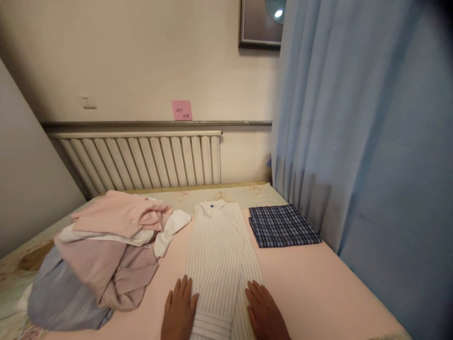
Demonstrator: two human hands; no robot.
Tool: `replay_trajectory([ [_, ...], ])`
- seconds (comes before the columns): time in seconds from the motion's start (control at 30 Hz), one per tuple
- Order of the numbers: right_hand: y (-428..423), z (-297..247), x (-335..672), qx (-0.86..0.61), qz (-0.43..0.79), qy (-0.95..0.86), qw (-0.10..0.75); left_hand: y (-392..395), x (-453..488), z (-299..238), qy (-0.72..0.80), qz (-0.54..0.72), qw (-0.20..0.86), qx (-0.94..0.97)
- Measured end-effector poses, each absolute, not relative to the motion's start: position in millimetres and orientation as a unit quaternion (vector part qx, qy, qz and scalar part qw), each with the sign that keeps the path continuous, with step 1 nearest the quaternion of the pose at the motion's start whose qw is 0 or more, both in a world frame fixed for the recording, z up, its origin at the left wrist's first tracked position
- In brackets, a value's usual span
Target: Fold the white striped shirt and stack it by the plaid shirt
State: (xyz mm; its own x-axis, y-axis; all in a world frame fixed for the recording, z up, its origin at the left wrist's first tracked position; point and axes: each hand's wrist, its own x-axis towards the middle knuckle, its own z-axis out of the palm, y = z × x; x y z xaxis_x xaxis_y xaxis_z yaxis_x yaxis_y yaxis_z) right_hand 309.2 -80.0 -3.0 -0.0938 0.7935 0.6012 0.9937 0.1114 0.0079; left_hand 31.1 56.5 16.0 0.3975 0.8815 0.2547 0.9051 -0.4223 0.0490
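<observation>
A white shirt with thin dark stripes [217, 255] lies on the bed, its sides folded in to a long narrow strip and its collar at the far end. One sleeve runs down its front, the cuff near me. At the shirt's left edge, my left hand [179, 307] lies palm down, fingers stretched out. My right hand [264, 309] rests flat on the opposite edge, its fingers extended too. Neither hand grips the cloth. The shirt's lowest part runs out of view between my wrists.
Left of the shirt is a loose heap of pink, white, mauve and blue-grey clothes [113, 255]. A folded dark plaid garment [283, 225] lies to the right. Beyond the pink-covered bed [304, 288] stands a radiator [141, 163]; a blue curtain [318, 118] hangs along the right.
</observation>
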Motion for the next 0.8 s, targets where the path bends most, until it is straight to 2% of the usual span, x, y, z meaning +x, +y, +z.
replay_trajectory([
  [0.3, -77.0, -5.5, 311.1, -0.626, -0.223, -0.712, 0.225, 59.1, 21.1, 16.8, -0.563, -0.185, 0.010, -0.805],
  [0.4, -77.8, -5.6, 311.0, -0.624, -0.227, -0.711, 0.229, 58.6, 18.9, 26.0, -0.581, -0.208, -0.061, -0.784],
  [0.63, -81.1, 0.0, 307.5, -0.635, -0.228, -0.704, 0.220, 64.1, 7.1, 51.7, -0.657, -0.176, -0.327, -0.656],
  [0.8, -81.5, 0.1, 306.6, -0.639, -0.208, -0.700, 0.240, 58.3, -0.8, 47.5, -0.632, -0.134, -0.384, -0.660],
])
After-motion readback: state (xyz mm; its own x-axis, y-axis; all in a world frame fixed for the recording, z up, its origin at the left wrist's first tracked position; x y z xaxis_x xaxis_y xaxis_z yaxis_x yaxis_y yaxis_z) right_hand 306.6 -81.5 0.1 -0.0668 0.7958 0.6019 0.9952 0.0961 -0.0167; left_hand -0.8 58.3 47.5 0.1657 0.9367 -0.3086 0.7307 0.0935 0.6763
